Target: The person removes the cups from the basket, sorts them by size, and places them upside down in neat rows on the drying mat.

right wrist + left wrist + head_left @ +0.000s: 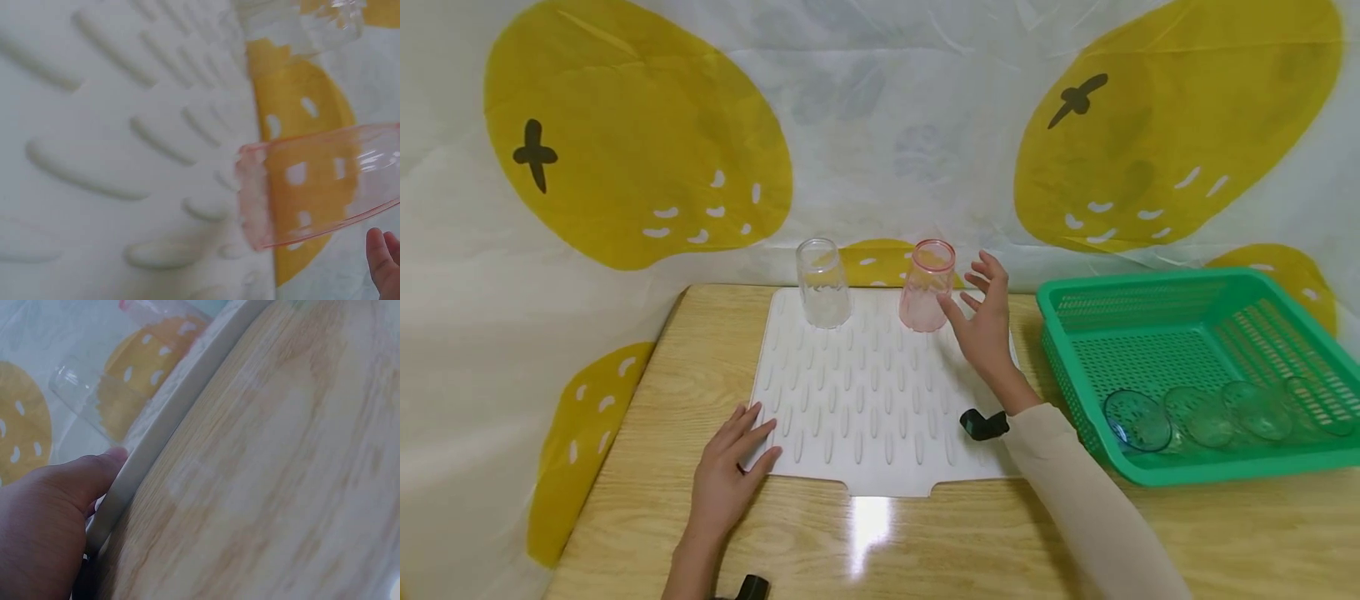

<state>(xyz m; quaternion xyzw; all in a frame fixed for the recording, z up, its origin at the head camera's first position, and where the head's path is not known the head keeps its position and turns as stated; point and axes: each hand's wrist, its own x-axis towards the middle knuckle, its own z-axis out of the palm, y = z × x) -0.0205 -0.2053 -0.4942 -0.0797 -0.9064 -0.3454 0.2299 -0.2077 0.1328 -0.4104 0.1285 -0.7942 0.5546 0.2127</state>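
Observation:
A pink-tinted glass (pixel 927 287) stands at the back of the white ridged draining board (pixel 872 350), narrower end up. Close on its right is my right hand (pixel 985 321), fingers spread, thumb overlapping the glass's side in the head view. In the right wrist view, fingertips (pixel 379 250) show beside the pink glass (pixel 319 181). Farther left on the board stands a clear glass (pixel 823 287). My left hand (pixel 726 475) rests at the board's front left corner with loose fingers; its thumb (pixel 94 472) touches the edge in the left wrist view.
To the right sits a green plastic basket (pixel 1052 333) with several glasses, one of them bluish (pixel 1138 421), along its front side. A white cloth with yellow fruit shapes (pixel 880 125) hangs behind the wooden table (pixel 647 467).

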